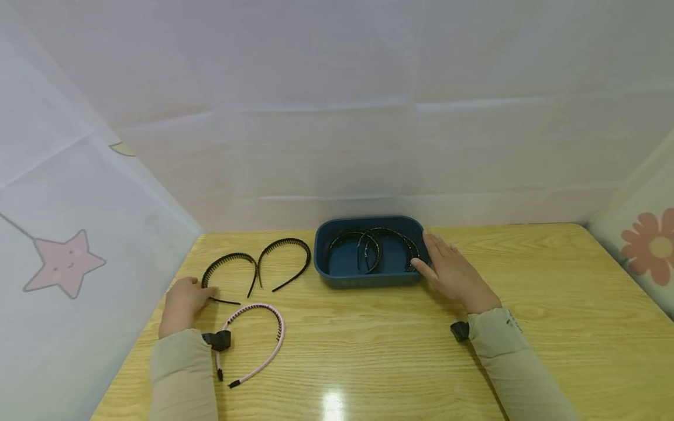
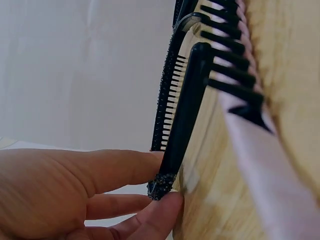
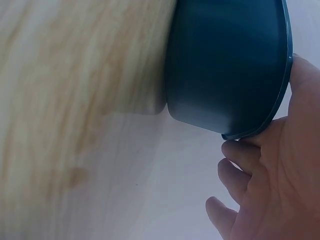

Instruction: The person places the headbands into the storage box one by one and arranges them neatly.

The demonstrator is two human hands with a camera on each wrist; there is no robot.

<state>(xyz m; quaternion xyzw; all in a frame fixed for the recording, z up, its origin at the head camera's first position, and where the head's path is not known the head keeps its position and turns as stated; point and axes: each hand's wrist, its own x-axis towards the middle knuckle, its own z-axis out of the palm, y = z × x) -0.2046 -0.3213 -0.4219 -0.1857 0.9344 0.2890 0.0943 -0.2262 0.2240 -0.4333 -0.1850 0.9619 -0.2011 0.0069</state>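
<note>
In the head view my left hand (image 1: 184, 301) pinches the near-left end of a black toothed headband (image 1: 229, 255) at the table's left. The left wrist view shows thumb and fingers on the glittery edge of this headband (image 2: 187, 110). A second black headband (image 1: 286, 241) lies beside it, their ends overlapping. Nearer me is a pink headband (image 1: 282, 333) with dark teeth and black tips. My right hand (image 1: 455, 278) rests at the right end of a dark blue bin (image 1: 368, 280), thumb over the rim, fingers extended along the outside. Several black headbands (image 1: 402, 235) lie inside the bin.
The wooden table (image 1: 368, 339) reaches back to a pale cloth wall (image 1: 326, 146) right behind the bin. Side cloths carry a pink star (image 1: 65, 263) on the left and a red flower (image 1: 655, 245) on the right. Each wrist wears a small black camera.
</note>
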